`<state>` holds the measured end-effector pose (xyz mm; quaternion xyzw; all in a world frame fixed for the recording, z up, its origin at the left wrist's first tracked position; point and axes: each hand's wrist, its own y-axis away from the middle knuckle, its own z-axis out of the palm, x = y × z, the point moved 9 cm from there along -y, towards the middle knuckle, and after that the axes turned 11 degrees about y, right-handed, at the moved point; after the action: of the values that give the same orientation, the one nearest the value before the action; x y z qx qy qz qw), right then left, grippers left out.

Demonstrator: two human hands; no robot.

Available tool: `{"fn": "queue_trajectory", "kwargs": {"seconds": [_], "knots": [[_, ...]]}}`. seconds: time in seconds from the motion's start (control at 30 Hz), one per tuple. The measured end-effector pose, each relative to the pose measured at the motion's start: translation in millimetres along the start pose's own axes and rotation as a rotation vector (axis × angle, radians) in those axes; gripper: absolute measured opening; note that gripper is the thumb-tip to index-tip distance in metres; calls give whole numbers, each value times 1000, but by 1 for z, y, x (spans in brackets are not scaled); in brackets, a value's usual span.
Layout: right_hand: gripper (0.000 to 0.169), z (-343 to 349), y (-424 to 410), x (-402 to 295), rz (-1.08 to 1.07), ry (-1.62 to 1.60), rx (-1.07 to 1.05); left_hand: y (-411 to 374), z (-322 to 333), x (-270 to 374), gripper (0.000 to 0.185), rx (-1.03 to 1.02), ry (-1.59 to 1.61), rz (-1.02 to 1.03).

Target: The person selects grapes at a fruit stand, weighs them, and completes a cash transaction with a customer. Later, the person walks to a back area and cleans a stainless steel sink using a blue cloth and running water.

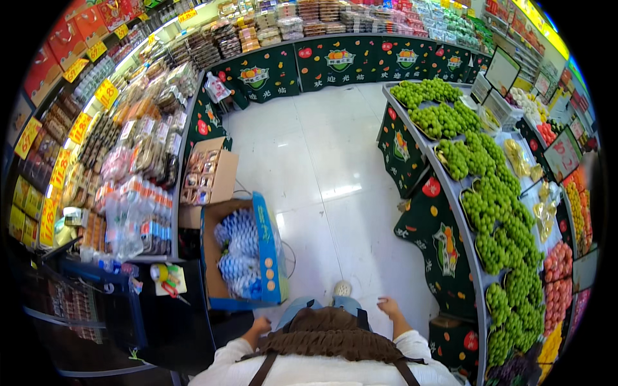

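Note:
Both my hands hang free at my sides above the tiled floor. My left hand (261, 325) is loosely curled near the lower edge of a blue cardboard box (268, 251); its fingers are too small to read well. Inside that box lie several fruits in blue and white foam nets (240, 255). My right hand (387, 306) has its fingers partly spread, with nothing seen in it, left of the green-grape display. Bunches of green grapes (497, 207) cover the curved stand on the right. A brown apron (328, 333) covers my front.
An open carton of packed tubs (200, 176) sits behind the blue box. Packaged foods (145, 144) fill the left shelves. Red-handled scissors (170, 289) and tape rolls (159, 272) lie on a black counter (183, 323). Pale tiled floor (309, 169) runs between displays with dark green printed skirts (338, 62).

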<state>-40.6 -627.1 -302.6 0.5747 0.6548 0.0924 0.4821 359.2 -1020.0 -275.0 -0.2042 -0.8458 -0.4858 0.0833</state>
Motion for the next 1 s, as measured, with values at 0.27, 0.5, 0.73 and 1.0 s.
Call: {"fn": "queue_trajectory", "kwargs": {"seconds": [0.27, 0.5, 0.73, 1.0], "knots": [[37, -154, -223, -260, -282, 182, -14, -36, -11, 77, 33, -116, 132, -330], [41, -170, -354, -317, -197, 189, -165, -244, -109, 206, 32, -244, -113, -92], [39, -239, -458, -355, -9, -40, -132, -480, -407, 492, 33, 81, -312, 161], [30, -288, -602, -390, 348, 1, -181, -589, -578, 824, 39, 337, 74, 602]]}}
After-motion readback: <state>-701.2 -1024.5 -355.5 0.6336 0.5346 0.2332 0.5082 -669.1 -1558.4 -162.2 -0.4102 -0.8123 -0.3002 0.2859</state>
